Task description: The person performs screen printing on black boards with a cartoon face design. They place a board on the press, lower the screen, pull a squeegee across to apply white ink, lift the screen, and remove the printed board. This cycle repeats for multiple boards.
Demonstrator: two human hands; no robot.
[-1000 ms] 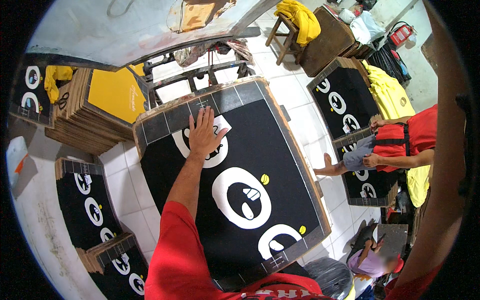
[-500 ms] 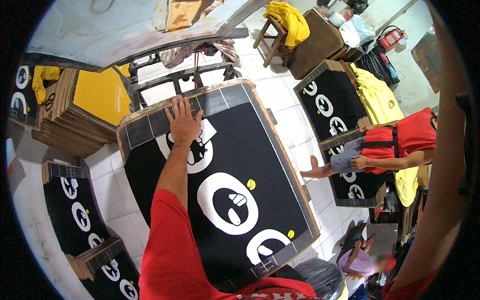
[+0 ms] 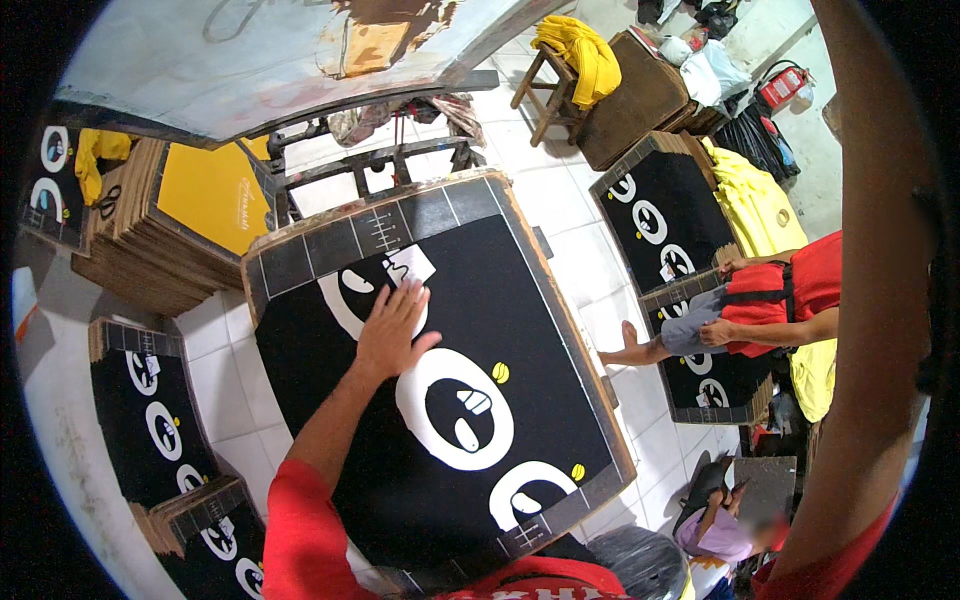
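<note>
My left hand (image 3: 393, 328) lies flat with fingers spread on black fabric (image 3: 340, 470) printed with large white rings and small yellow marks. The hand covers part of the farthest ring, and its fingertips reach a small white patch with a black squiggle (image 3: 412, 264). Beneath the fabric is a board (image 3: 335, 250) with dark, white-lined margins and a worn edge. My right arm (image 3: 868, 250) rises along the right side of the head view. Its hand is outside the picture.
Stacked boards with similar black prints stand left (image 3: 150, 400) and right (image 3: 650, 200). A yellow-topped stack (image 3: 205, 195) with scissors (image 3: 108, 200) is at far left. One co-worker in red (image 3: 800, 295) stands right; another in purple (image 3: 722, 530) is lower right. A stool (image 3: 548, 95) holds yellow cloth.
My left hand has slid from the board's far margin toward me, onto the printed fabric, uncovering the margin lines. My right arm has shifted slightly left in the picture.
</note>
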